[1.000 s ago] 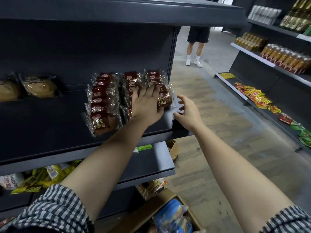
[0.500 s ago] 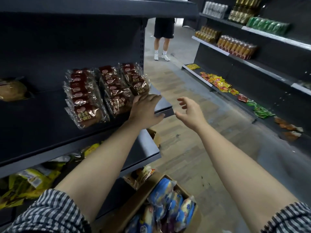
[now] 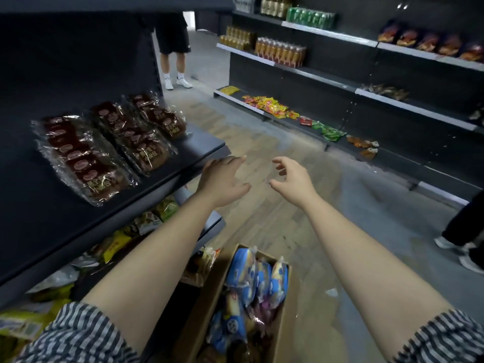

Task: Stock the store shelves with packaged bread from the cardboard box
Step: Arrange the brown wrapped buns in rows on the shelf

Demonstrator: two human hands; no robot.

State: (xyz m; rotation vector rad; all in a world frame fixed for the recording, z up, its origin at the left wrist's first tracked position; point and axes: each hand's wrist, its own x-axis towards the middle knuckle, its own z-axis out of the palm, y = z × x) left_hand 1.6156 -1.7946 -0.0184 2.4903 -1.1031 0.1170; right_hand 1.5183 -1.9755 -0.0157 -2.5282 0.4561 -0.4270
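Three rows of brown packaged bread (image 3: 112, 142) in clear wrappers lie on the dark shelf (image 3: 201, 146) at my left. My left hand (image 3: 224, 178) hovers just off the shelf's front corner, fingers straight, holding nothing. My right hand (image 3: 294, 178) hangs in the air beside it, fingers loosely curled and empty. Below, between my arms, the cardboard box (image 3: 284, 323) stands on the floor with several blue-and-white bread packs (image 3: 255, 280) in it.
Lower shelves on the left hold yellow and green snack bags (image 3: 146, 221). Across the aisle stand shelves with bottled drinks (image 3: 280, 51) and loose snack packets (image 3: 269, 106). One person stands at the aisle's far end (image 3: 172, 48); another person's legs (image 3: 463, 231) are at the right edge.
Both hands have drawn back from the bread on the shelf and now hover in the aisle. My view has swung right and down, bringing more of the box into sight.
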